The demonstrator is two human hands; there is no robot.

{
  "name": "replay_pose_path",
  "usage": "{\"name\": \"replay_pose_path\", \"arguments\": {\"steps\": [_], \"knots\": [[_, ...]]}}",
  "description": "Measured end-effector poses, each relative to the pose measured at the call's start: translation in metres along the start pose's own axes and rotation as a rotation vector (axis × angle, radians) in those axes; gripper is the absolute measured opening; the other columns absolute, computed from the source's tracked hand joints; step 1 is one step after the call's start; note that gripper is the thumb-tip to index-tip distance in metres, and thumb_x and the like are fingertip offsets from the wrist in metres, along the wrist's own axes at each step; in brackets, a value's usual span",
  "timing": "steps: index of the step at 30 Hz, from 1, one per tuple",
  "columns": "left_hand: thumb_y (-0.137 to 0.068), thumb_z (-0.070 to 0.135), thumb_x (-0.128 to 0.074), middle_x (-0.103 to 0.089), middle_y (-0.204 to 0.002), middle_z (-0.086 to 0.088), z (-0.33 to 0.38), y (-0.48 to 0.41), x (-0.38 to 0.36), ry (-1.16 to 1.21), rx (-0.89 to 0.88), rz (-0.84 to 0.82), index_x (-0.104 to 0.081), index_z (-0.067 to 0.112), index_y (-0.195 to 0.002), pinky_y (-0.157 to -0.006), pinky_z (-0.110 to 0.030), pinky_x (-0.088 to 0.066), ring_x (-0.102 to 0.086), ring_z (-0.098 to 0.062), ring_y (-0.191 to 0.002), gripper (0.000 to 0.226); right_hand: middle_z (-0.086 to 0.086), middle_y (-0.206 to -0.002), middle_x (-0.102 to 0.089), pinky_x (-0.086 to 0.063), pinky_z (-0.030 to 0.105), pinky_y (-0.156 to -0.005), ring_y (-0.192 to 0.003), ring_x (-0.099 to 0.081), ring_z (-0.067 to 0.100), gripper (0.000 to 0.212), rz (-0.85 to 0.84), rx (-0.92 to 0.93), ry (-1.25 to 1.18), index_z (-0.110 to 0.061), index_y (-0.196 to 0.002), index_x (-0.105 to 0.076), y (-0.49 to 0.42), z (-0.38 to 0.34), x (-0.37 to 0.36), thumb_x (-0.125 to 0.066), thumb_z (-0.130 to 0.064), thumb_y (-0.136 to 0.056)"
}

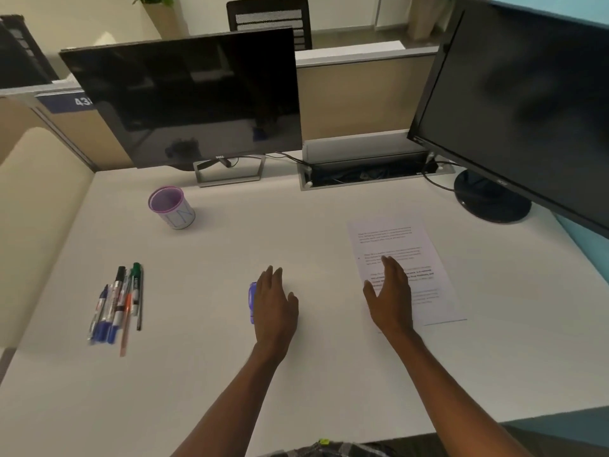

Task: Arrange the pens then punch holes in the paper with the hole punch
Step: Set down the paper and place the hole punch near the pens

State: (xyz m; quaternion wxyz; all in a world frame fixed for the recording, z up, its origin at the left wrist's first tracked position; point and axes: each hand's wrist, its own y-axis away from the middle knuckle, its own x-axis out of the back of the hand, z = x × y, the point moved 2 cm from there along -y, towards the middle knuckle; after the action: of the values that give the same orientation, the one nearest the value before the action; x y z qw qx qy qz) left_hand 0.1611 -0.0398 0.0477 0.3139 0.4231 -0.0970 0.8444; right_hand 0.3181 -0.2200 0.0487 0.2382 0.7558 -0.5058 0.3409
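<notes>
Several pens and markers [118,303] lie bunched together on the white desk [204,374] at the left. A purple-rimmed pen cup [171,207] stands upright behind them, toward the left monitor. A printed sheet of paper [425,258] lies flat at the right. My left hand [275,305] hovers palm down at mid-desk, covering most of a blue hole punch [252,300] whose left edge shows. My right hand [390,293] is flat with fingers apart over the paper's left part. Neither hand holds anything.
A dark monitor [191,100] on a stand sits at the back left, and a second dark monitor [527,110] overhangs the right. A cable tray [369,176] lies open between them. Beige partitions close the back and left.
</notes>
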Motion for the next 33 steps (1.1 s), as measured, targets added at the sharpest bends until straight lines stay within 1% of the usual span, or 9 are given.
{"name": "replay_pose_path", "arguments": {"steps": [3, 5, 8, 13, 15, 21, 24, 27, 33], "knots": [[-0.099, 0.015, -0.062, -0.034, -0.168, -0.005, -0.017, -0.004, 0.016, 0.021, 0.021, -0.003, -0.040, 0.011, -0.157, -0.126, -0.041, -0.030, -0.025, -0.021, -0.158, 0.062, 0.015, -0.160, -0.037, -0.033, 0.044, -0.120, -0.147, -0.035, 0.030, 0.070, -0.045, 0.048, 0.004, -0.006, -0.154, -0.034, 0.010, -0.021, -0.019, -0.068, -0.022, -0.095], [-0.098, 0.014, -0.063, -0.041, -0.163, -0.007, -0.025, -0.007, 0.026, 0.025, 0.032, 0.014, -0.044, 0.009, -0.154, -0.123, -0.042, -0.035, -0.030, -0.024, -0.155, 0.060, 0.014, -0.160, -0.036, -0.033, 0.043, -0.120, -0.148, -0.035, 0.029, 0.069, -0.076, 0.074, -0.002, -0.008, -0.155, -0.034, 0.016, -0.034, -0.032, -0.067, -0.023, -0.096], [-0.097, 0.020, -0.065, -0.055, -0.148, -0.007, -0.036, -0.012, 0.037, 0.019, 0.095, 0.038, -0.051, 0.007, -0.145, -0.108, -0.042, -0.047, -0.045, -0.029, -0.141, 0.051, 0.010, -0.161, -0.037, -0.032, 0.042, -0.121, -0.148, -0.035, 0.026, 0.069, -0.116, 0.106, 0.017, -0.010, -0.155, -0.034, 0.023, -0.053, -0.048, -0.066, -0.026, -0.096], [-0.099, 0.033, -0.062, -0.059, -0.131, -0.012, -0.046, -0.019, 0.041, -0.007, 0.236, -0.060, -0.058, 0.006, -0.127, -0.093, -0.047, -0.054, -0.054, -0.032, -0.122, 0.039, 0.006, -0.163, -0.033, -0.028, 0.037, -0.121, -0.150, -0.032, 0.022, 0.069, -0.189, 0.127, 0.014, -0.013, -0.157, -0.032, 0.032, -0.078, -0.069, -0.065, -0.027, -0.098], [-0.099, 0.032, -0.062, -0.060, -0.125, -0.012, -0.047, -0.021, 0.041, 0.008, 0.257, -0.077, -0.059, 0.006, -0.122, -0.091, -0.047, -0.054, -0.056, -0.032, -0.118, 0.035, 0.005, -0.163, -0.033, -0.026, 0.035, -0.121, -0.150, -0.031, 0.021, 0.068, -0.204, 0.137, 0.016, -0.014, -0.157, -0.032, 0.034, -0.082, -0.073, -0.064, -0.027, -0.098], [-0.099, 0.021, -0.060, -0.060, -0.123, -0.014, -0.044, -0.026, 0.038, 0.023, 0.308, -0.099, -0.058, 0.003, -0.120, -0.091, -0.047, -0.054, -0.059, -0.034, -0.114, 0.028, 0.003, -0.163, -0.033, -0.026, 0.031, -0.121, -0.150, -0.031, 0.019, 0.067, -0.236, 0.158, 0.041, -0.016, -0.157, -0.032, 0.037, -0.088, -0.079, -0.063, -0.029, -0.099], [-0.097, 0.019, -0.061, -0.060, -0.123, -0.015, -0.043, -0.027, 0.037, 0.023, 0.321, -0.098, -0.058, 0.003, -0.121, -0.091, -0.047, -0.055, -0.060, -0.034, -0.114, 0.029, 0.002, -0.165, -0.031, -0.025, 0.031, -0.124, -0.151, -0.029, 0.018, 0.069, -0.311, 0.197, 0.066, -0.015, -0.159, -0.028, 0.044, -0.091, -0.088, -0.061, -0.031, -0.100], [-0.096, 0.019, -0.063, -0.060, -0.122, -0.014, -0.044, -0.029, 0.037, 0.023, 0.323, -0.097, -0.059, 0.003, -0.121, -0.089, -0.047, -0.056, -0.061, -0.034, -0.112, 0.030, 0.001, -0.168, -0.022, -0.020, 0.029, -0.125, -0.154, -0.023, 0.016, 0.075, -0.424, 0.264, 0.106, -0.017, -0.161, -0.021, 0.051, -0.099, -0.102, -0.060, -0.035, -0.100], [-0.095, 0.024, -0.064, -0.065, -0.111, -0.014, -0.049, -0.032, 0.039, 0.040, 0.306, -0.090, -0.062, 0.005, -0.109, -0.079, -0.041, -0.056, -0.066, -0.032, -0.097, 0.024, 0.001, -0.169, -0.017, -0.012, 0.025, -0.123, -0.155, -0.018, 0.016, 0.086, -0.552, 0.315, 0.126, -0.015, -0.161, -0.018, 0.055, -0.109, -0.122, -0.068, -0.039, -0.095]]}}
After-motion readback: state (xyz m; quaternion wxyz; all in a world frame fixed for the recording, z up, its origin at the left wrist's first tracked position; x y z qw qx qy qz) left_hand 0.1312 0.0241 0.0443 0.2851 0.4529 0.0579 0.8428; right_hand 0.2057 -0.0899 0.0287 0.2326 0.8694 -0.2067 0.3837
